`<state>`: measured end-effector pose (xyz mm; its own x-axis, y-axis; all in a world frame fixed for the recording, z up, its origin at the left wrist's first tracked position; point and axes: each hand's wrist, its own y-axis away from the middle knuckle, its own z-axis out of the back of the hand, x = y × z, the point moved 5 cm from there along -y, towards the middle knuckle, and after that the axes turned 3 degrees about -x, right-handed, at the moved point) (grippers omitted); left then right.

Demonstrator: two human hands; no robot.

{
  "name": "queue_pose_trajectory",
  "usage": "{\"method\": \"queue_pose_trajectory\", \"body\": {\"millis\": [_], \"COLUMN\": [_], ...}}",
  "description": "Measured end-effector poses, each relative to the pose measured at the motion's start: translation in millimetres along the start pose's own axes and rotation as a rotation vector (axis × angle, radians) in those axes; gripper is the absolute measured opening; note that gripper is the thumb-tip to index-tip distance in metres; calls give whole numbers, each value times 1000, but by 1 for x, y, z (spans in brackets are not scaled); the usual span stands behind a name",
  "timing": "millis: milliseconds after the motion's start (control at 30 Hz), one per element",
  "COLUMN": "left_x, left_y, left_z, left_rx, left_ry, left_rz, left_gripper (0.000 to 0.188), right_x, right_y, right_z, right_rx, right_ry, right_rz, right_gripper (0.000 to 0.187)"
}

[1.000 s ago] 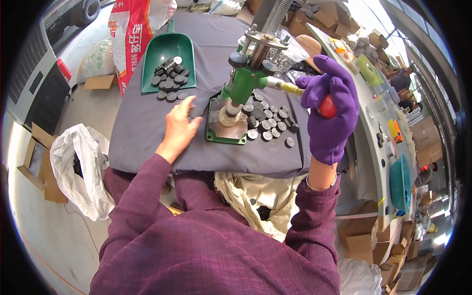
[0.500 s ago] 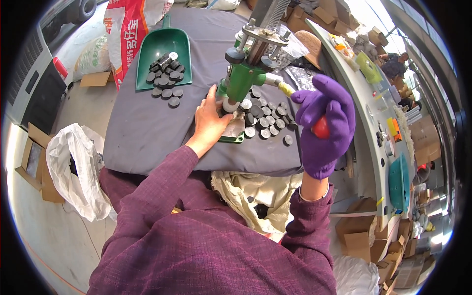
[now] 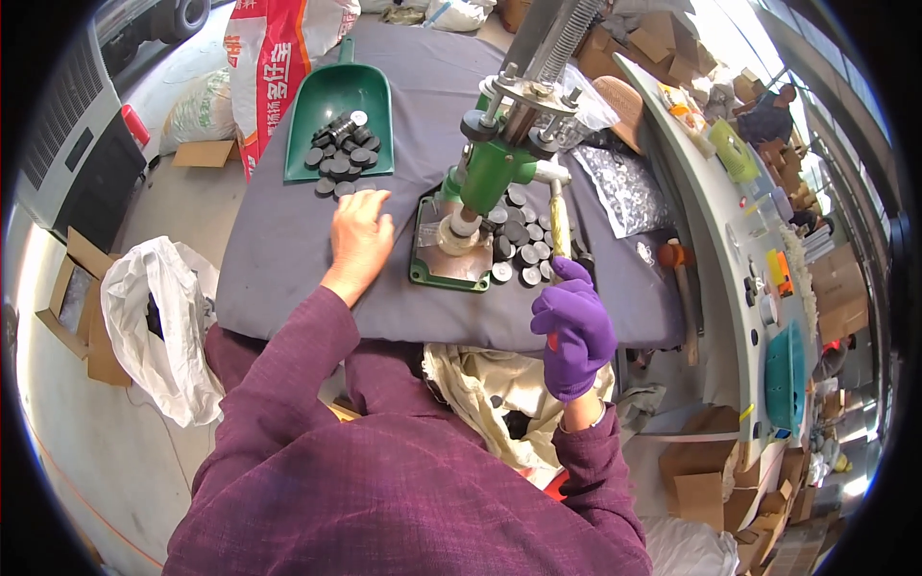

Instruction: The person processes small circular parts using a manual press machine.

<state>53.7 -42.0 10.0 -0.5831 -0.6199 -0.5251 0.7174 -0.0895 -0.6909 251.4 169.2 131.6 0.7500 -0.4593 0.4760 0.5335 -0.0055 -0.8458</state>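
Note:
A green hand press point(image 3: 492, 173) stands on a cloth-covered table, its ram down over a pale round fixture point(image 3: 458, 236) on the base plate. My right hand point(image 3: 574, 331), in a purple glove, is closed round the red knob point(image 3: 552, 341) of the press lever point(image 3: 560, 221), which hangs down toward me. My bare left hand point(image 3: 360, 240) is left of the press, at the near end of a pile of black round caps point(image 3: 341, 158). Its thumb is apart from the bent fingers, and nothing shows between them. The pile spills from a green dustpan point(image 3: 384, 106).
More dark and grey caps point(image 3: 523, 240) lie right of the press. Behind them is a clear bag of small pieces point(image 3: 624, 192). A hammer point(image 3: 684, 288) lies by the table's right edge. A white sack point(image 3: 158, 326) stands on the floor at left, an open cream sack point(image 3: 490, 394) before me.
My left hand has left the press base and moved left to the caps by the dustpan. My right hand has come down and nearer with the lever, which now points downward.

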Motion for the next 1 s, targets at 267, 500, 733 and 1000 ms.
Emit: {"method": "queue_pose_trajectory", "body": {"millis": [267,500,733,1000], "left_x": [21,4,-68,-77], "left_y": [7,9,4,2], "left_z": [2,6,-8,-30], "left_rx": [152,127,233,205], "left_ry": [-328,37,387,397], "left_rz": [-44,41,108,181], "left_gripper": [33,47,73,87], "right_x": [20,20,15,16], "right_y": [-47,-108,-110,-93], "right_z": [15,19,22,17], "right_rx": [-108,-115,-156,-192], "right_ry": [-168,-213,-266,-163], "right_rz": [-310,-188,-164,-197], "right_gripper": [35,41,40,46]}}
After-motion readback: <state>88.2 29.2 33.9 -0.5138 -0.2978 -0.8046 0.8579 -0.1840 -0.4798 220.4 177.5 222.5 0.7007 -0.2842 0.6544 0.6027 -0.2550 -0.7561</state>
